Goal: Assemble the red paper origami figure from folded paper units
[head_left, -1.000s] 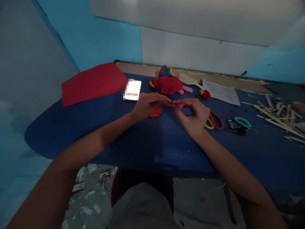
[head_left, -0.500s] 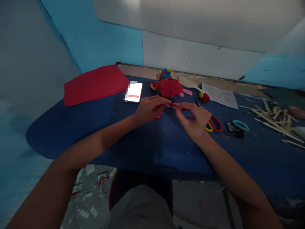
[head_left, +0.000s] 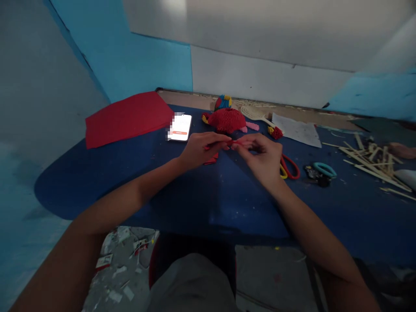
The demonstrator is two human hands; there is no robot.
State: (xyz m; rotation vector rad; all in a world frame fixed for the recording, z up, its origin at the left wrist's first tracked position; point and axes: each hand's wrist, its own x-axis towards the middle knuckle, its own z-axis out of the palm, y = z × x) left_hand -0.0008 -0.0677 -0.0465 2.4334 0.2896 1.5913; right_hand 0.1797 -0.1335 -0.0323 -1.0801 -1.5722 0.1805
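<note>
Between the fingertips of both hands is a small piece of red paper (head_left: 232,142), held above the blue table (head_left: 182,195). My left hand (head_left: 200,149) pinches it from the left, and my right hand (head_left: 261,156) pinches its other side with thumb and fingers. The fingers hide most of its shape. Under my left hand lie several red paper strips (head_left: 212,159), partly covered. Just beyond the hands sits a red figure (head_left: 227,120) built of folded pieces, with pink and yellow parts. Scissors with red and yellow handles (head_left: 290,167) lie by my right wrist, partly hidden.
A lit phone (head_left: 181,127) and a large red sheet (head_left: 128,117) lie to the left. Toward the right are keys with a teal ring (head_left: 324,170), a white paper (head_left: 297,130) and a pile of thin wooden sticks (head_left: 377,160). A wall (head_left: 260,73) rises behind the table.
My right hand has turned slightly and its fingers have drawn closer to the left hand's around the red piece. The whole view has shifted a little.
</note>
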